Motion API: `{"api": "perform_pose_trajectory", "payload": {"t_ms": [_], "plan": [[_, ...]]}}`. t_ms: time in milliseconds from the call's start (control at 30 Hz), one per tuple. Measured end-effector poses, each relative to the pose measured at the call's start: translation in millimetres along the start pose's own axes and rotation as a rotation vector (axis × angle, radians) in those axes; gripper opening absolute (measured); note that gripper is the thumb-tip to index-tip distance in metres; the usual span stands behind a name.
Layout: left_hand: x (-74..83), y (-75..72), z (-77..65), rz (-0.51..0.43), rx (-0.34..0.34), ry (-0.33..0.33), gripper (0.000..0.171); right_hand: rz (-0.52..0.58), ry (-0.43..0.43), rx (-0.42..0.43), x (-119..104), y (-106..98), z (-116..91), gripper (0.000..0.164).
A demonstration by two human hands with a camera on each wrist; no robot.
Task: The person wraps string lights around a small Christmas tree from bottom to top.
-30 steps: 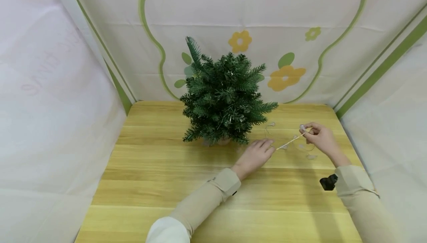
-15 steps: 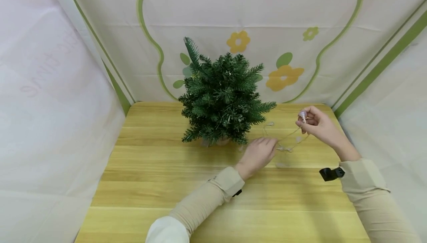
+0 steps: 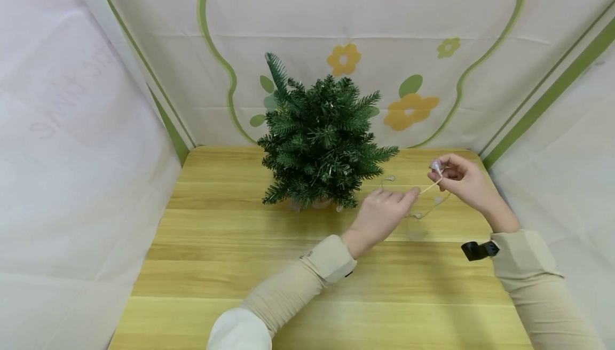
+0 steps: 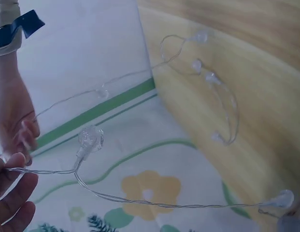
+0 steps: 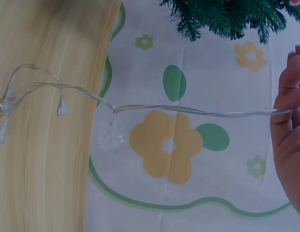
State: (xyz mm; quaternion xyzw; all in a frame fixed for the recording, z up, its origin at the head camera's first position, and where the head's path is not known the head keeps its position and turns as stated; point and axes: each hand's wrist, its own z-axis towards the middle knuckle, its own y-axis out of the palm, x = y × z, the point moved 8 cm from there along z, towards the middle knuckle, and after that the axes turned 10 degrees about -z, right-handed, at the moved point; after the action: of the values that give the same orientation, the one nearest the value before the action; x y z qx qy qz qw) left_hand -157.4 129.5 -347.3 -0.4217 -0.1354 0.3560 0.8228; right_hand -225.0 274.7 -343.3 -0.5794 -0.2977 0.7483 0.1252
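- Left hand (image 3: 379, 214) pinches the light string (image 4: 91, 139); right hand (image 3: 466, 183) pinches it by a bulb (image 3: 435, 165).
- String spans both, trailing over the table (image 3: 216, 270) beside the tree (image 3: 322, 142).
- Likely untangling; next move calls for gentle spreading.

light string (image 4: 91, 139): clear glossy plastic | table (image 3: 216, 270): smooth wood-grain | backdrop (image 3: 298, 14): creased matt cloth | tree (image 3: 322, 142): bristly matt plastic-like
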Motion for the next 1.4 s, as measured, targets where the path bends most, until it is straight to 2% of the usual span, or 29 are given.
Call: {"api": "perform_pose_trajectory", "payload": {"t_ms": [67,133,333,367,433,633,733,833,900,1067,1267,1400], "plan": [[-0.9,-8.5,1.1,0.037,0.04,0.024,0.027,-0.053,0.033,-0.014,4,-3,-1,0.024],[-2.8,-18.2,2.5,0.06,0.101,0.038,0.025,-0.014,0.033,-0.01,7,-6,-2,0.027],[-10.3,-49.3,4.2,0.082,0.252,0.05,0.023,0.326,-0.021,0.113,16,-28,-2,0.028],[-12.1,-53.7,3.9,0.078,0.263,0.048,0.023,0.366,-0.022,0.135,18,-32,-2,0.027],[-15.6,-61.0,2.8,0.065,0.279,0.042,0.022,0.377,-0.002,0.163,22,-39,-3,0.025],[-27.6,-74.8,-0.2,-0.008,0.276,-0.021,0.023,0.262,0.073,0.217,28,-50,-1,0.016],[-32.0,-78.3,-2.6,-0.064,0.262,-0.054,0.025,0.328,0.07,0.295,28,-59,1,0.014],[-32.8,-81.2,-5.6,-0.103,0.244,-0.058,0.027,0.443,0.062,0.333,28,-66,0,0.015],[-32.7,-81.8,-7.1,-0.114,0.23,-0.053,0.028,0.474,0.078,0.338,27,-69,-1,0.022],[-33.0,-79.7,-10.6,-0.101,0.219,-0.014,0.027,0.454,0.088,0.325,18,-73,3,0.035],[-30.9,-74.7,-12.3,-0.02,0.218,0.062,0.027,0.567,-0.041,0.395,-4,-84,7,0.034],[-29.6,-73.8,-13.5,0.021,0.22,0.094,0.027,0.587,-0.072,0.432,-16,-89,6,0.033]]}}
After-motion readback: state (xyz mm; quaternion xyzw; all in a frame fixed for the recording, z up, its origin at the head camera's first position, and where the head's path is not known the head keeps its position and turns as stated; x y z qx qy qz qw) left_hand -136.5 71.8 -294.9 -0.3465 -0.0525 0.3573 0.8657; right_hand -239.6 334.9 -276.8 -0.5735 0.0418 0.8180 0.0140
